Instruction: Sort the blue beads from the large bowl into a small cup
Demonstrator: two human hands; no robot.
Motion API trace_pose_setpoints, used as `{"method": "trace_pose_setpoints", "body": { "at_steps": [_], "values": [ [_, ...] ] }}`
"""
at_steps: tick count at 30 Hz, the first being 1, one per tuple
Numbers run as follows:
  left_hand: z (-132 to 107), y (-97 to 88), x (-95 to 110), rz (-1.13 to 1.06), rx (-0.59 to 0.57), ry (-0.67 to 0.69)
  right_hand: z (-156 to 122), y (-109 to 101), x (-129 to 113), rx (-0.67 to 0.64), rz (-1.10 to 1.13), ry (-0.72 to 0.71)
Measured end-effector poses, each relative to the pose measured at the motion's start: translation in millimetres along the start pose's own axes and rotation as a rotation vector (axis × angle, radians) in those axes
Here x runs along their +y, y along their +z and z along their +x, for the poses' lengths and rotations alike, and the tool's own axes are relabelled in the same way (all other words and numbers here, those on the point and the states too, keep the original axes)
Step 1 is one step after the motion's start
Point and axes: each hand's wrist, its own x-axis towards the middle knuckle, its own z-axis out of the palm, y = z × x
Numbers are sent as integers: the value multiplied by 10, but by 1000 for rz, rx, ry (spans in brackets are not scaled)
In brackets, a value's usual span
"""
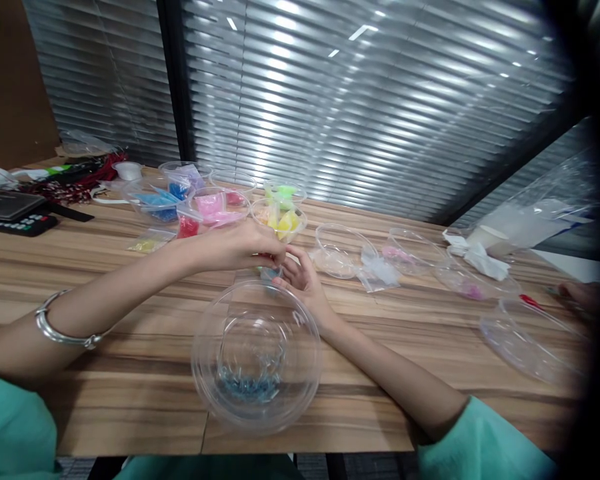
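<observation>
While both hands meet at frame centre, the left hand (245, 245) and right hand (300, 275) pinch together on a small bag (270, 272). It sits just above the bowl (256, 357) of blue beads (250, 387) on the desk (130, 373), equally near both hands.

Bright, even room light filled the scene, and ceiling lamps glinted as white streaks on the window blinds (370, 100) up at twelve o'clock. Glare sat on the rim of the clear bowl (256, 357) at six o'clock and washed out the plastic lids toward three o'clock. Shadows under the forearms stayed soft and short. The whole frame looked slightly smeared, perhaps from head motion. A dark vignette swallowed the edge at three o'clock, and the lines of the wooden table (130, 373) bowed toward the corners.
</observation>
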Motion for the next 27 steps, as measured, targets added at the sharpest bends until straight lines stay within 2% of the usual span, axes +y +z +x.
{"method": "trace_pose_setpoints", "body": {
  "at_steps": [8, 13, 27],
  "values": [
    [5, -12, -20, -10, -8, 21, -9, 21, -48, -10, -14, 4],
    [17, -23, -12, 37, 1, 88, -21, 25, -51, -2, 9, 28],
    [-11, -28, -50, 94, -38, 63, -20, 20, -58, -3, 0, 38]
  ]
}}
